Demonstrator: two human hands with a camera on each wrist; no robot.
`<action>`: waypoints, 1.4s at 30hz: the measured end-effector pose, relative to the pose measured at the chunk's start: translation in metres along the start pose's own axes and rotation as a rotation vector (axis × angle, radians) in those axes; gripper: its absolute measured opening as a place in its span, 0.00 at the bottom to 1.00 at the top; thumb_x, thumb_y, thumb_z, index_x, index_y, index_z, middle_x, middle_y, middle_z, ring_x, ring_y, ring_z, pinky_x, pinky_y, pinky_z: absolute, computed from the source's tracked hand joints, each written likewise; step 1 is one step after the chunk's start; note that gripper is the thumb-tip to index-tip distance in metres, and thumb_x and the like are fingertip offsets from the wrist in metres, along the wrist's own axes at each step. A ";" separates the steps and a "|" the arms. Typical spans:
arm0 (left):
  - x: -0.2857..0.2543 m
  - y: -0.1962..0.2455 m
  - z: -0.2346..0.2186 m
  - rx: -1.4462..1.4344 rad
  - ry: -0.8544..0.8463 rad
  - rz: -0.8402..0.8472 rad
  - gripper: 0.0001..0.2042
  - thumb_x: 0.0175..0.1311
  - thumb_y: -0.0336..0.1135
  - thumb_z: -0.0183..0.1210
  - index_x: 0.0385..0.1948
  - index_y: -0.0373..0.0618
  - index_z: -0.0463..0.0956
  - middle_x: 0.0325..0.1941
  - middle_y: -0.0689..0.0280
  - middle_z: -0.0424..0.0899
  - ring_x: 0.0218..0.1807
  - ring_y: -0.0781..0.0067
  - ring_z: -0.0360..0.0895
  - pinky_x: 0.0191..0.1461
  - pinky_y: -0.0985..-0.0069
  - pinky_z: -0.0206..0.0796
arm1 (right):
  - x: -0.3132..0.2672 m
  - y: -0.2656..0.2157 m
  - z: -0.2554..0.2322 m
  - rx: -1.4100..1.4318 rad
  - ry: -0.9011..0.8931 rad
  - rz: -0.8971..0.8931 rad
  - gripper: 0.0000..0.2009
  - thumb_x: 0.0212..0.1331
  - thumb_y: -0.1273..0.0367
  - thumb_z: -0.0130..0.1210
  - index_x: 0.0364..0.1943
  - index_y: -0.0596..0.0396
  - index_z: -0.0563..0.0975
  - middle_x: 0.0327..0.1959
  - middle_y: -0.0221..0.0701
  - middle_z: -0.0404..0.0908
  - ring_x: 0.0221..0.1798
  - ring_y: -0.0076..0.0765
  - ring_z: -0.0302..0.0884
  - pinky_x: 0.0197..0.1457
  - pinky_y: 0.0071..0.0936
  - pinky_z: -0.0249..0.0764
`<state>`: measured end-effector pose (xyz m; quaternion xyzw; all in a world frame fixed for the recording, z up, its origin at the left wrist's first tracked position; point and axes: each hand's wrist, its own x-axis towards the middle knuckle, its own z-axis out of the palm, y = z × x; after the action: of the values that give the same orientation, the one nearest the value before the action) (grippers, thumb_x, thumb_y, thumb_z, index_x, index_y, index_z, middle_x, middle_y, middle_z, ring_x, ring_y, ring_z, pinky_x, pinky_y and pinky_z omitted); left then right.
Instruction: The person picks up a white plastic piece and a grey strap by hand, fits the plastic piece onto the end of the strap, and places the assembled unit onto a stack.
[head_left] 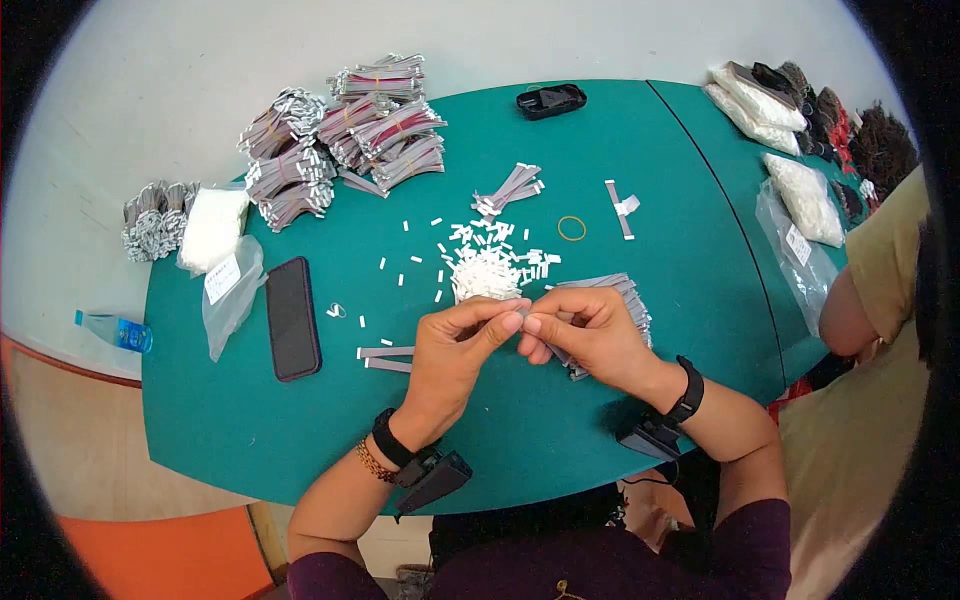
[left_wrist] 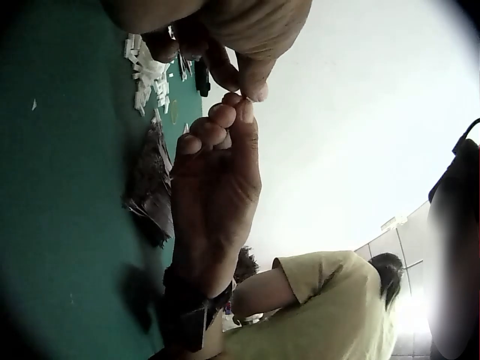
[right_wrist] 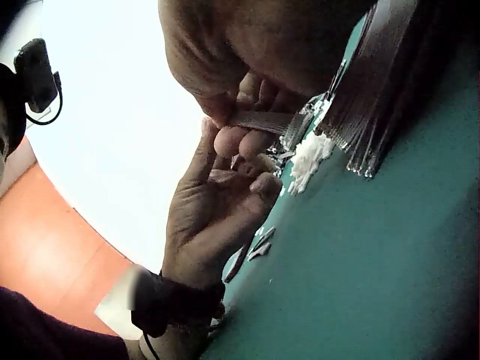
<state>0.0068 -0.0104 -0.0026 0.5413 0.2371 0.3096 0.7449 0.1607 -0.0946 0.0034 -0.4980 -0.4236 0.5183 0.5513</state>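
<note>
My left hand (head_left: 450, 350) and right hand (head_left: 600, 335) meet fingertip to fingertip over the near side of the green table. Between thumbs and forefingers they pinch a flat grey ribbon cable (right_wrist: 262, 121), whose strip runs along the fingers in the right wrist view. Fingertips hide its pinched end. Just beyond the hands lies a heap of small white connectors (head_left: 485, 275). A stack of grey ribbon cables (head_left: 632, 300) lies partly under the right hand. Beside the left hand are two loose ribbon cables (head_left: 385, 352).
Bundled cables (head_left: 385, 130) are piled at the back left, near a white bag (head_left: 215, 230) and a phone (head_left: 292, 318). A few cables (head_left: 512, 190), a rubber band (head_left: 571, 228) and a black case (head_left: 551, 100) lie beyond the heap. Another person (head_left: 870, 300) sits at right.
</note>
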 end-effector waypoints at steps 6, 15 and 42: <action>0.000 0.001 0.000 0.012 0.011 0.008 0.07 0.56 0.29 0.60 0.35 0.38 0.79 0.35 0.64 0.81 0.39 0.80 0.75 0.46 0.82 0.66 | -0.001 -0.003 0.002 0.000 -0.023 -0.016 0.07 0.60 0.70 0.51 0.31 0.59 0.77 0.25 0.27 0.79 0.27 0.17 0.74 0.31 0.15 0.72; -0.002 0.002 0.001 0.040 0.036 0.004 0.04 0.56 0.27 0.59 0.31 0.38 0.77 0.33 0.65 0.80 0.38 0.79 0.74 0.45 0.81 0.65 | -0.002 -0.008 0.005 -0.066 -0.020 0.015 0.07 0.60 0.70 0.52 0.32 0.59 0.78 0.25 0.27 0.78 0.27 0.16 0.73 0.31 0.15 0.71; 0.013 0.008 -0.029 1.270 -0.119 0.344 0.05 0.43 0.26 0.63 0.23 0.45 0.78 0.24 0.65 0.75 0.32 0.64 0.71 0.35 0.71 0.63 | 0.003 -0.004 -0.007 -0.039 0.063 -0.006 0.07 0.58 0.69 0.54 0.32 0.60 0.79 0.24 0.28 0.79 0.24 0.15 0.73 0.28 0.13 0.70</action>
<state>-0.0058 0.0197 -0.0041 0.9217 0.2423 0.1940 0.2326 0.1688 -0.0924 0.0060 -0.5235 -0.4177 0.4925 0.5559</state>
